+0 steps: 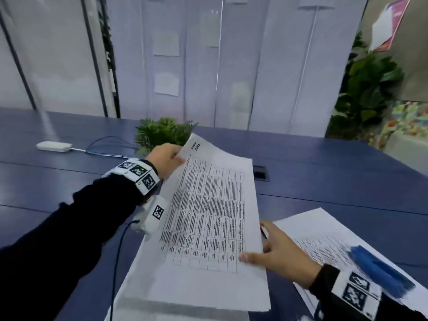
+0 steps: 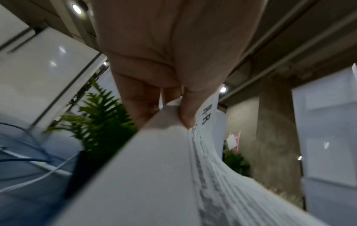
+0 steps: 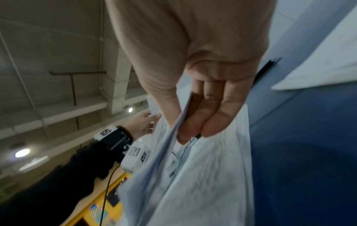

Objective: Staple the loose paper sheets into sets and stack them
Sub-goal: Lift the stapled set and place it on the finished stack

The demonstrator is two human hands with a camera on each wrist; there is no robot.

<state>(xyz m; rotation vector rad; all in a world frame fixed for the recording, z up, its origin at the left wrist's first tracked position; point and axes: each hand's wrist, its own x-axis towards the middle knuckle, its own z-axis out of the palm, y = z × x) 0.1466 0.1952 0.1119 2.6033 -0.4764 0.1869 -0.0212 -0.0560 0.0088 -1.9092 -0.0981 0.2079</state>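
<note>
Overhead, left hand [image 1: 165,159] pinches printed paper sheets [image 1: 203,228] at top corner, right hand [image 1: 281,253] grips lower right edge; sheets held above blue table [image 1: 69,181]. Second paper pile [image 1: 324,242] lies right. Left wrist: thumb [image 2: 188,110] clamps sheets. Right wrist: fingers [image 3: 216,122] under sheets.

I see a big blue table [image 1: 324,172]. A small green plant [image 1: 162,133] sits near its far edge. A white box [image 1: 53,146] lies toward the far left corner, with thin cables [image 1: 104,147] running from it to the plant. A dark slot [image 1: 260,173] is cut in the tabletop. A big leafy plant [image 1: 366,89] stands past the far right corner.
</note>
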